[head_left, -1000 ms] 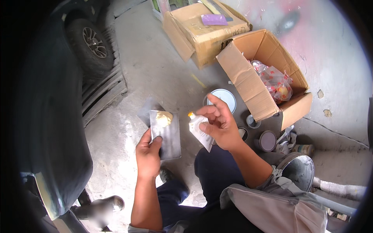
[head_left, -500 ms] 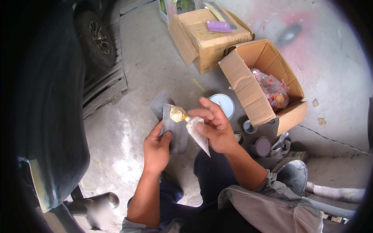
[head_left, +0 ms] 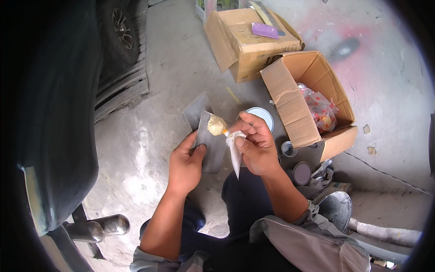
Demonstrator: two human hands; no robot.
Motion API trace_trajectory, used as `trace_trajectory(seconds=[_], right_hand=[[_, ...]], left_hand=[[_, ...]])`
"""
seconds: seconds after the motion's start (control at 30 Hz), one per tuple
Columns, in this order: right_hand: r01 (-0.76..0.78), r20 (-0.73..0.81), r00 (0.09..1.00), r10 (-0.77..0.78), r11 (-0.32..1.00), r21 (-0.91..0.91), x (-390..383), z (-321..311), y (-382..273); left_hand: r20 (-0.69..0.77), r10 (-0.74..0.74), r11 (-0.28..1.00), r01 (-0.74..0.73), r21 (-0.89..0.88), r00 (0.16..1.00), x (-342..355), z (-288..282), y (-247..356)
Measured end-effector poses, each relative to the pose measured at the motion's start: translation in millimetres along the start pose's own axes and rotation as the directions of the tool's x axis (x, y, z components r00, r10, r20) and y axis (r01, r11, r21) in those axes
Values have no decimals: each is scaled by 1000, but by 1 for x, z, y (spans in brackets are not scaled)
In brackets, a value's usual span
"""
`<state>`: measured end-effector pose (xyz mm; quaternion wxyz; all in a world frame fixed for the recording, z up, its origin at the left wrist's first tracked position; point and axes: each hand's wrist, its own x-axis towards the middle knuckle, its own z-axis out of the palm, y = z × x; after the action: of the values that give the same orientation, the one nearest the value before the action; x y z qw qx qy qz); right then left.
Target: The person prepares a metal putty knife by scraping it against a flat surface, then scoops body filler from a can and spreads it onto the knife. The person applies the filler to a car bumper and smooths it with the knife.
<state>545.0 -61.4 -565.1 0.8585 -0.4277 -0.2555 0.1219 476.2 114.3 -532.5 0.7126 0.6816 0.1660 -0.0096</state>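
Observation:
My left hand [head_left: 186,167] grips two thin grey metal plates, its thumb across the front one. A lump of beige putty [head_left: 216,124] sits on the upper part of the front plate [head_left: 215,156]. Behind it, the other plate [head_left: 195,111] sticks out at an angle to the upper left. Pinched between thumb and fingers of my right hand [head_left: 259,154] is a crumpled white squeeze tube [head_left: 236,156], its tail pointing down. At the putty's lower right edge is the tube's orange-yellow tip; whether the two touch is hard to tell.
A dark vehicle body [head_left: 59,122] stands at my left. Ahead are a cardboard box [head_left: 253,50] with a purple scraper [head_left: 265,31] on top and an open box [head_left: 285,104] holding plastic bags. A round lid [head_left: 265,117], small cans [head_left: 301,173] and a metal bucket [head_left: 337,206] lie right.
Both hands have shifted slightly right and upward in view with the plates and tube. The tube has swung closer to upright and its broad side shows less.

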Motion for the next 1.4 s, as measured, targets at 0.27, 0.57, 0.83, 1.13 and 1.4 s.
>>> trace_trajectory(seconds=[0.27,0.57,0.83,1.13,1.4], right_hand=[[25,-4,1000,-26,995,-92,0,-1,-5],[44,-28,998,-49,986,-160,-3,0,-2],[14,-20,1000,-17,984,-179,-2,-8,-4],[11,-10,1000,-13,983,-184,-1,-10,1],[-36,-35,999,30,983,-180,-2,-13,1]], left_hand=[[30,5,1000,-6,14,1000,3,2,-4],[50,-4,999,2,36,999,5,3,-4],[11,9,1000,-9,5,1000,6,4,-8],[54,-22,999,20,42,998,7,4,-5],[46,-32,999,32,5,998,8,4,-6]])
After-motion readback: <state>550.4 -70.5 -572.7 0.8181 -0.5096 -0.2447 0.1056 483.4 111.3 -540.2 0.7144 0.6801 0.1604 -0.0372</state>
